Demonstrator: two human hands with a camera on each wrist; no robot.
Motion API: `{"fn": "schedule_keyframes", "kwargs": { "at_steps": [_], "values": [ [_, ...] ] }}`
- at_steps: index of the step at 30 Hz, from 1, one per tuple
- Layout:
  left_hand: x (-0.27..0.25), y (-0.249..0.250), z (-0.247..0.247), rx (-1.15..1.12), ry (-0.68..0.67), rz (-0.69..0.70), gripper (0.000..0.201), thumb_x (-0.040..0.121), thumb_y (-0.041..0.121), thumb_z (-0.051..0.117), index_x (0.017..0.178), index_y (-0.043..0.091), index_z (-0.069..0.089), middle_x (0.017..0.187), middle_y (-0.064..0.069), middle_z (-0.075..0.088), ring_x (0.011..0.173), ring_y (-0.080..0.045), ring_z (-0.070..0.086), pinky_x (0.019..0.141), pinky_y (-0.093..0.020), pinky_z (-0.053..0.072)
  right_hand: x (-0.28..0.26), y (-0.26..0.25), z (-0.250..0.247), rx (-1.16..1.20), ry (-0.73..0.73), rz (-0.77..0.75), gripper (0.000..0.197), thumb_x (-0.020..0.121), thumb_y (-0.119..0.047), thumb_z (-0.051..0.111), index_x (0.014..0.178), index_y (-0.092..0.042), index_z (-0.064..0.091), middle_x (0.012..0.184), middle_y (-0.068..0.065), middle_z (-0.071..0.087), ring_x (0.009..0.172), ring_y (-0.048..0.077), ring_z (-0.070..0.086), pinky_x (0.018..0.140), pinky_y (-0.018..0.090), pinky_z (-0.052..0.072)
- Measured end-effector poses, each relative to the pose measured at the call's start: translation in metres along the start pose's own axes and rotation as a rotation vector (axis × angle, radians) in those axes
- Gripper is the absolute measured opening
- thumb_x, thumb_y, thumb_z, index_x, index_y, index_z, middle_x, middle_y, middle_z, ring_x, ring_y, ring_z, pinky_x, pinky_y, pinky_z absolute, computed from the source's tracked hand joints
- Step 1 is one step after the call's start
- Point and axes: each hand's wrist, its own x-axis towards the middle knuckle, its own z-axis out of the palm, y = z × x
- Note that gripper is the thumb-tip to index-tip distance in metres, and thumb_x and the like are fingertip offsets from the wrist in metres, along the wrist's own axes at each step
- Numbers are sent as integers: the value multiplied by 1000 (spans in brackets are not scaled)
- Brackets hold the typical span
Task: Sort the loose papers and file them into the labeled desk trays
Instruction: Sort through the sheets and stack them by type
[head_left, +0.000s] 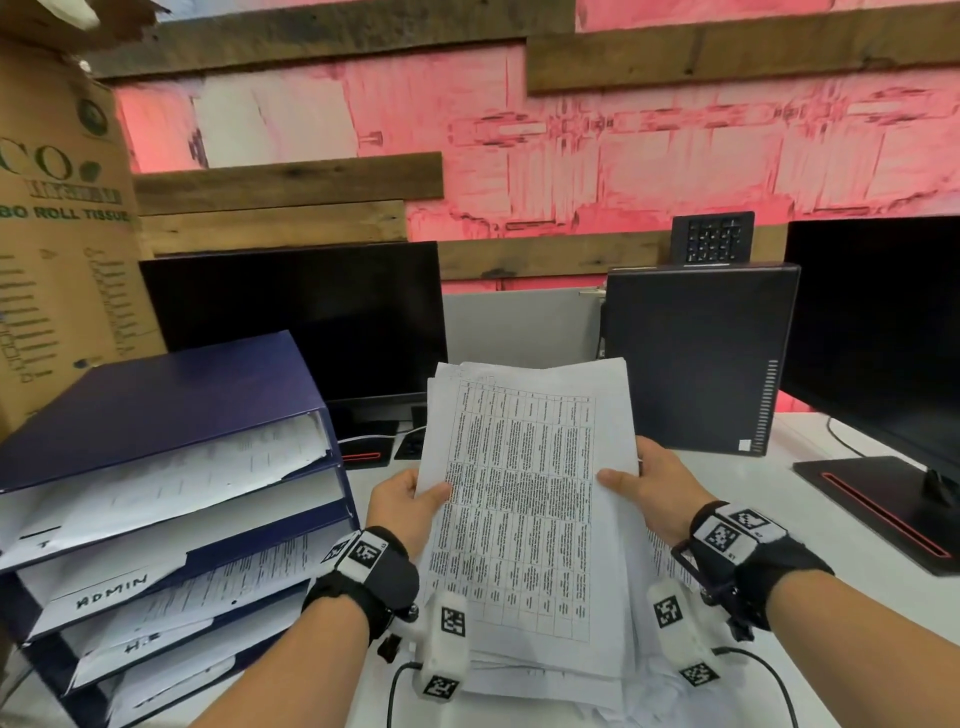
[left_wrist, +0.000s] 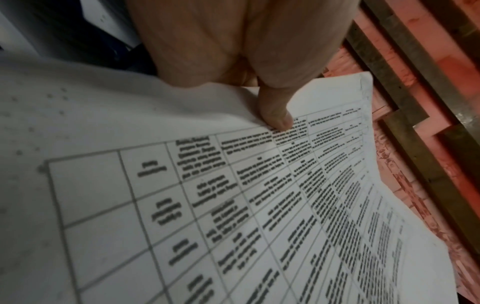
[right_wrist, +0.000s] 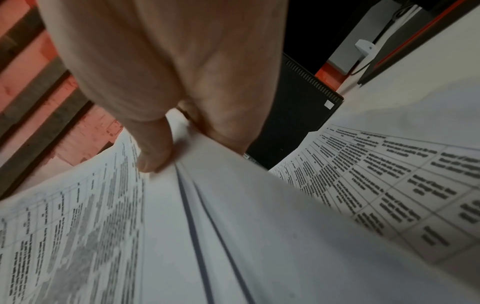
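I hold a stack of white papers upright over the desk, the front sheet printed with a dense table. My left hand pinches the stack's left edge, thumb on the front sheet. My right hand grips the right edge, thumb on top and fingers behind the papers. More loose sheets lie on the desk under the stack. A dark blue set of stacked desk trays stands at the left, with handwritten labels, one reading ADMIN. Papers lie in each tray.
A black monitor stands behind the trays, a dark computer case at the right and a second monitor at the far right on its stand. A cardboard box rises at the left. Cables trail from my wrists.
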Motion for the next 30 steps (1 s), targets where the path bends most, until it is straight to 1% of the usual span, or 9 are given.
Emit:
{"fn": "schedule_keyframes", "kwargs": {
  "at_steps": [2, 4, 7, 11, 14, 18, 24, 26, 30],
  "values": [
    [2, -1, -1, 23, 15, -6, 20, 91, 6, 60, 110, 8, 65, 102, -6, 71, 94, -22, 67, 85, -36, 54, -2, 1, 0, -20, -11, 2, 53, 73, -27, 77, 121, -22, 55, 117, -3, 67, 106, 20, 65, 94, 50, 50],
    [4, -2, -1, 46, 29, -11, 23, 92, 8, 59, 114, 7, 64, 107, -6, 69, 99, -23, 66, 91, -38, 52, -7, -3, 4, -80, -24, 22, 55, 73, -28, 78, 121, -24, 53, 118, -4, 65, 108, 20, 63, 95, 50, 50],
    [5, -3, -3, 93, 9, -38, 20, 93, 13, 58, 111, 7, 64, 105, -7, 70, 96, -23, 66, 86, -34, 52, -9, -7, 11, -151, 42, 30, 45, 81, -12, 71, 120, -22, 50, 115, -3, 62, 106, 19, 61, 94, 45, 50],
    [-3, 3, -11, 212, -6, -37, 22, 94, 22, 58, 107, 6, 66, 102, -8, 71, 91, -24, 67, 82, -38, 56, -7, -21, 21, -212, 145, -22, 40, 82, -7, 69, 117, -17, 51, 111, 1, 60, 104, 22, 59, 90, 41, 50],
    [-16, 16, -24, 257, -100, 5, 19, 91, 13, 61, 110, 13, 65, 103, 2, 69, 88, -9, 66, 70, -18, 54, -8, -34, 29, -210, 183, -65, 39, 83, -6, 67, 119, -14, 52, 113, 4, 60, 102, 22, 57, 87, 38, 48],
    [-24, 31, -53, 340, -57, 11, 28, 88, 17, 66, 115, 13, 64, 112, -1, 69, 98, -17, 66, 90, -35, 54, -11, -51, 48, -201, 163, -122, 44, 84, -7, 67, 125, -9, 50, 112, 2, 57, 100, 21, 53, 84, 33, 42],
    [-35, 39, -95, 389, -10, 1, 15, 88, 15, 62, 102, 18, 66, 107, -4, 70, 98, -23, 67, 92, -43, 52, -10, -60, 88, -184, 75, -149, 45, 82, -7, 69, 124, -9, 52, 118, 6, 60, 102, 22, 54, 89, 35, 43],
    [-39, 35, -104, 408, -12, -16, 21, 84, 21, 62, 103, 13, 67, 106, -8, 71, 98, -26, 67, 91, -46, 53, -10, -59, 97, -185, 53, -145, 45, 81, -7, 70, 124, -7, 53, 119, 8, 60, 101, 22, 54, 88, 34, 43],
    [-50, 26, -116, 449, 22, -38, 28, 88, 22, 64, 111, 6, 65, 106, -3, 69, 93, -19, 66, 85, -31, 54, -14, -55, 107, -227, 22, -141, 41, 82, -8, 70, 120, -6, 57, 116, 9, 62, 96, 21, 54, 84, 31, 41]
  ]
}}
